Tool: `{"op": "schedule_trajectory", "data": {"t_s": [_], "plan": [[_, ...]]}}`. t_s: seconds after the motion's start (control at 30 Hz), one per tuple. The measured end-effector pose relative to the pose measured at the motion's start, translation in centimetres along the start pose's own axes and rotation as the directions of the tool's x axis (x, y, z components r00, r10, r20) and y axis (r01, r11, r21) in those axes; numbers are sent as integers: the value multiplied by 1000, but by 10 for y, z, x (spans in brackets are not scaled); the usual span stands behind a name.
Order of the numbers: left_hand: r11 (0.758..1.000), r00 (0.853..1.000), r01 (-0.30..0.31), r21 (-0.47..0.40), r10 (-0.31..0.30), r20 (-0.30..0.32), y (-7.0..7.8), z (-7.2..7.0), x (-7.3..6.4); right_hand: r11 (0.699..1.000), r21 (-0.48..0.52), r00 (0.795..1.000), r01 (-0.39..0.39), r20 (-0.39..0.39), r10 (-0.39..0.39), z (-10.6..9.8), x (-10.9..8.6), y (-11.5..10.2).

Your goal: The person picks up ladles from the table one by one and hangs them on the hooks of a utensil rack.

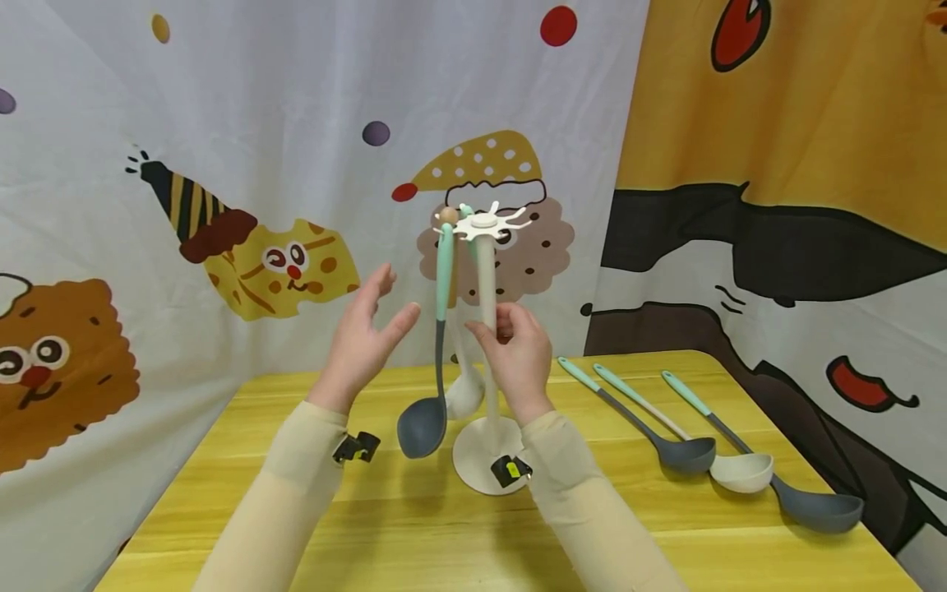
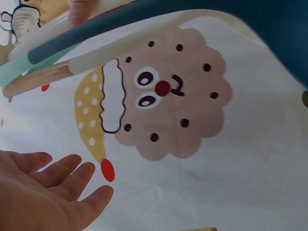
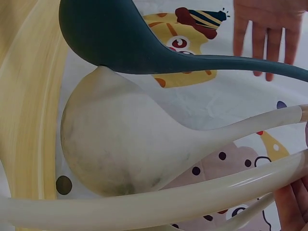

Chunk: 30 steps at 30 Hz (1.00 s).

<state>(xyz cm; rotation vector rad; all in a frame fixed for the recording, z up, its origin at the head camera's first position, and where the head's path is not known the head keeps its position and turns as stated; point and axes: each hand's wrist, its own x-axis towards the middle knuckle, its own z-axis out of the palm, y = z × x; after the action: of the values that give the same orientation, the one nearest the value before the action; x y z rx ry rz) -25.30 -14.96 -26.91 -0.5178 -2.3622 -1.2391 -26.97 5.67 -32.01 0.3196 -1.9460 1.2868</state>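
Note:
A white utensil stand (image 1: 486, 279) rises from a round base, with a ring of hooks on top. My right hand (image 1: 521, 353) grips its pole (image 3: 144, 208) at mid-height, thumb on the near side. From the hooks hang a dark grey ladle (image 1: 422, 427) with a mint handle and a white ladle (image 1: 464, 396) with a wooden handle, its bowl (image 3: 120, 139) large in the right wrist view. Behind them another mint handle (image 1: 466, 211) is mostly hidden. My left hand (image 1: 362, 333) is raised left of the grey ladle, fingers spread, holding nothing; the left wrist view shows the palm (image 2: 43, 192).
On the wooden table (image 1: 385, 526), three ladles lie side by side at the right: a grey one (image 1: 688, 455), a white one (image 1: 742, 474) and another grey one (image 1: 821, 510), all with mint handles. A printed cartoon curtain (image 1: 296, 99) hangs behind the table.

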Motion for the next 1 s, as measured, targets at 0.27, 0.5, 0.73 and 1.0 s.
{"op": "schedule_trajectory", "data": {"t_s": [0.27, 0.5, 0.73, 1.0], "plan": [[995, 996, -81, -50, 79, -49, 16, -3, 12, 1000, 4, 1000, -20, 18, 20, -1, -1, -2], [986, 989, -133, -100, 125, -77, 27, -4, 21, 1000, 20, 1000, -16, 20, 15, -1, 0, -1], [974, 985, -157, -160, 143, -98, 40, -2, 31, 1000, 27, 1000, -3, 25, 2, -2, -1, -2], [954, 979, -190, -232, 166, -118, 53, 2, 42, 1000, -3, 1000, 9, 18, -9, -2, -1, -1]]}}
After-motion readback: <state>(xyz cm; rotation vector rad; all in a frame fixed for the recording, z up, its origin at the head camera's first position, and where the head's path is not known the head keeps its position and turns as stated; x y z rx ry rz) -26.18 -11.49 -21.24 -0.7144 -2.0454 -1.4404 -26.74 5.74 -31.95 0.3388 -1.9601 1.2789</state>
